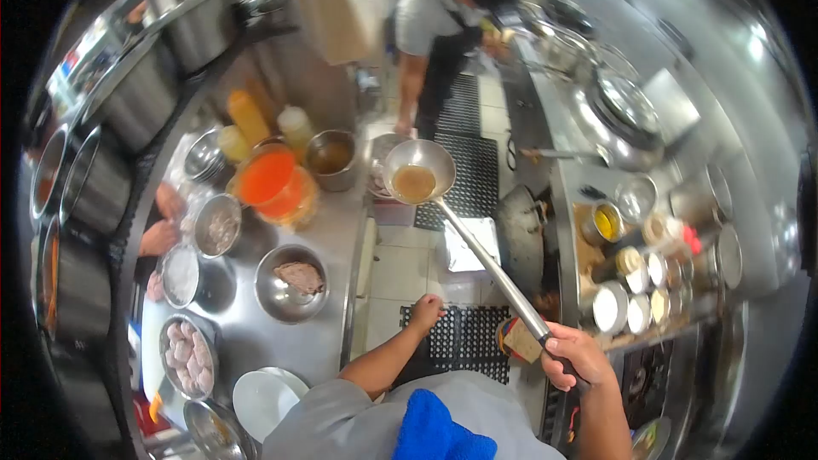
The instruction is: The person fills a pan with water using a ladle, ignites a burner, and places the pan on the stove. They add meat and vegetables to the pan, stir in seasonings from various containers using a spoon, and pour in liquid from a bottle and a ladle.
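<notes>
My right hand (578,356) is wrapped round the dark grip of a long-handled metal ladle (490,264). Its bowl reaches forward over the aisle and has a brown liquid (415,181) in the bottom. My left hand (426,315) hangs low over the black floor mat, its fingers curled in with nothing visible in them. To the left of it, a steel bowl (271,300) on the counter holds a piece of brownish meat (300,276).
On the left steel counter (328,213) stand an orange-red container (271,177), squeeze bottles (247,117), a pot (332,159) and a bowl of pale pieces (187,355). A co-worker (434,34) stands in the aisle ahead. Jars (610,305) and a wok (521,226) are on the right.
</notes>
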Motion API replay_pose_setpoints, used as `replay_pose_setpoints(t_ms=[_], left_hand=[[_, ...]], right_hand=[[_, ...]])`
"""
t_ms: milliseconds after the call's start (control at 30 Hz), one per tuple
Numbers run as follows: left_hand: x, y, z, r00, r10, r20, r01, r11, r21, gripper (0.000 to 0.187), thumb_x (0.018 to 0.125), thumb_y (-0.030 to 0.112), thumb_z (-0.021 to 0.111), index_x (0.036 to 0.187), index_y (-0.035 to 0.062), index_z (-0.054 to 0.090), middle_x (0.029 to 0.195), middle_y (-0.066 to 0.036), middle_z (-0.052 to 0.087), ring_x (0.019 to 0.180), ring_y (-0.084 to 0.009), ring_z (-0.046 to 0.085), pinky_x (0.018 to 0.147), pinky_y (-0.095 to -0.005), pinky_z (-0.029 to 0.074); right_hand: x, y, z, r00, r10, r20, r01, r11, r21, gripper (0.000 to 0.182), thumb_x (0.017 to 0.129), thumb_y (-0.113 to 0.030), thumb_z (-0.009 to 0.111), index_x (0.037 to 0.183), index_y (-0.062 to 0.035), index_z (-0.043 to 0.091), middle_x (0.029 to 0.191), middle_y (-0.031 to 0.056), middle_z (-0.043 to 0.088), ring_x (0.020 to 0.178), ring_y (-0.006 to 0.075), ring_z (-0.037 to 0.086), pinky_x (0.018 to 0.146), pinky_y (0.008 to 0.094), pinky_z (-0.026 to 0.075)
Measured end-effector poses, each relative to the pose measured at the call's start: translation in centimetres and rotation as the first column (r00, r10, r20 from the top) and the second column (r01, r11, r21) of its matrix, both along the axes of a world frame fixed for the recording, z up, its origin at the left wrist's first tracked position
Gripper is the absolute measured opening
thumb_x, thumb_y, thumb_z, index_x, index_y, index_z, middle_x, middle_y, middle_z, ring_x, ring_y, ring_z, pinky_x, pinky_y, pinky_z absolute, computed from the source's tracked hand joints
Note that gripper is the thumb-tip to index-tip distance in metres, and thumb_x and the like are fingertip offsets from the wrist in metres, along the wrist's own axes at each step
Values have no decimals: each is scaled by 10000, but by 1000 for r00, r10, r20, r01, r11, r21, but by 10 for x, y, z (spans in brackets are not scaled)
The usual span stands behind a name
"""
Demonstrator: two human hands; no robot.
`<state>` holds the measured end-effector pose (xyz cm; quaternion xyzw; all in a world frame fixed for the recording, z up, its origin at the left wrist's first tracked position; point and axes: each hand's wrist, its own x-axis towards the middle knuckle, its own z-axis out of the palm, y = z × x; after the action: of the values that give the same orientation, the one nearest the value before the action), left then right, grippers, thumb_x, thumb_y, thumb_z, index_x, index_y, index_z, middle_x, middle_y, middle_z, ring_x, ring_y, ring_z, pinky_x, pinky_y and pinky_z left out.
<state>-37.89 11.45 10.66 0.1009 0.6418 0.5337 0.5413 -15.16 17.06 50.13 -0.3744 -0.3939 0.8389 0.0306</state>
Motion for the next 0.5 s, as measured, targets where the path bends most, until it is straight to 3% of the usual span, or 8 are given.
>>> replay_pose_setpoints(t_ms=[100, 167, 233, 267, 300, 367, 433, 500], left_hand=[[26, -20, -44, 973, -228, -45, 223, 971, -83, 186, 832, 183, 541, 908, 18, 582, 777, -73, 613, 613, -176, 625, 491, -290, 477], [38, -36, -60, 741, -638, -211, 558, 759, -336, 204, 813, 207, 577, 877, 15, 602, 780, -107, 627, 641, -224, 629, 523, -333, 498], [59, -60, -62, 782, -599, -172, 518, 778, -355, 180, 790, 197, 594, 850, 30, 626, 788, -136, 632, 698, -259, 634, 563, -376, 516], [58, -74, -93, 533, -777, -335, 676, 629, -383, 170, 781, 194, 599, 848, 42, 632, 805, -137, 635, 723, -266, 635, 588, -392, 520], [58, -82, -106, 221, -852, -474, 782, 446, -436, 160, 772, 190, 603, 847, 53, 639, 822, -137, 638, 749, -272, 635, 613, -409, 523], [69, -98, -113, -44, -844, -534, 806, 285, -518, 148, 761, 175, 602, 840, 57, 642, 821, -128, 643, 734, -271, 638, 644, -428, 520], [84, -108, -120, 187, -944, -270, 737, 317, -597, 148, 809, 180, 569, 864, 58, 631, 808, -99, 639, 721, -259, 641, 604, -441, 496], [119, -112, -69, 566, -824, -28, 647, 465, -605, 311, 851, 283, 547, 1063, 55, 536, 954, -118, 591, 805, -281, 621, 649, -419, 468]], right_hand=[[69, -37, 5, 992, -125, -3, 125, 992, 7, 409, 897, -141, 469, 1273, -1, 390, 568, 21, 453, 348, 75, 372, 316, 226, 319], [118, -68, 7, 968, -252, 14, 252, 968, 0, 416, 896, -133, 463, 1277, 10, 379, 575, 27, 459, 350, 78, 374, 315, 232, 317], [166, -105, 8, 911, -412, 9, 412, 911, 10, 416, 879, -113, 492, 1261, 19, 395, 556, 41, 438, 337, 73, 345, 296, 223, 289], [193, -124, 7, 875, -485, 0, 485, 874, 28, 419, 879, -113, 492, 1265, 17, 393, 559, 42, 438, 339, 73, 343, 296, 222, 283], [218, -146, 8, 829, -559, -10, 559, 828, 46, 421, 879, -113, 491, 1268, 15, 391, 562, 44, 437, 341, 73, 341, 296, 221, 277], [264, -189, 10, 724, -689, -17, 689, 723, 56, 421, 885, -120, 487, 1270, 18, 390, 560, 43, 425, 350, 68, 337, 301, 213, 266], [305, -230, 18, 638, -766, -81, 770, 635, 59, 423, 888, -119, 481, 1274, 22, 383, 555, 37, 413, 350, 68, 334, 302, 214, 265], [346, -273, 25, 516, -848, -119, 856, 506, 107, 405, 897, -96, 451, 1271, 40, 375, 568, 34, 436, 350, 62, 360, 299, 203, 291]])
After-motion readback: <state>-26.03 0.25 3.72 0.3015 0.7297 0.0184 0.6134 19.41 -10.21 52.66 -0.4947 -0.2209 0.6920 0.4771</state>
